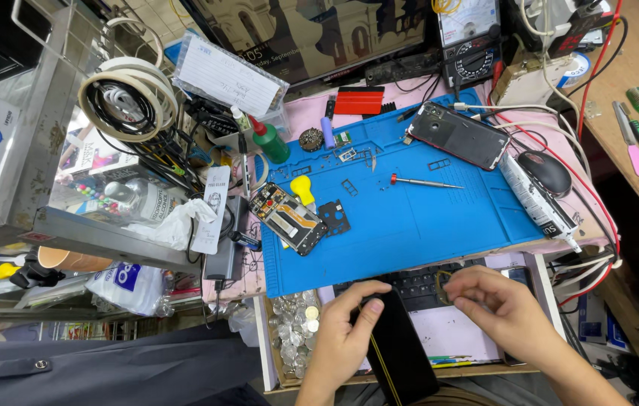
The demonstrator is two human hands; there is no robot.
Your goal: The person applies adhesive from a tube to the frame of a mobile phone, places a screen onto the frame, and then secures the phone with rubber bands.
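While the left hand [346,338] grips the black phone panel [402,349] below the blue mat [409,218], right hand [496,304] fingers pinch a small dark part [446,284]; steadying the panel flat seems wise.

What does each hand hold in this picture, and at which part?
The left hand holds a flat black rectangular phone-like slab by its upper end, thumb on its face. The right hand pinches something small and dark at its fingertips; what it is cannot be told.

Screwdriver [424,182] on blue mat [440,218] (opened phone [288,218] beside).
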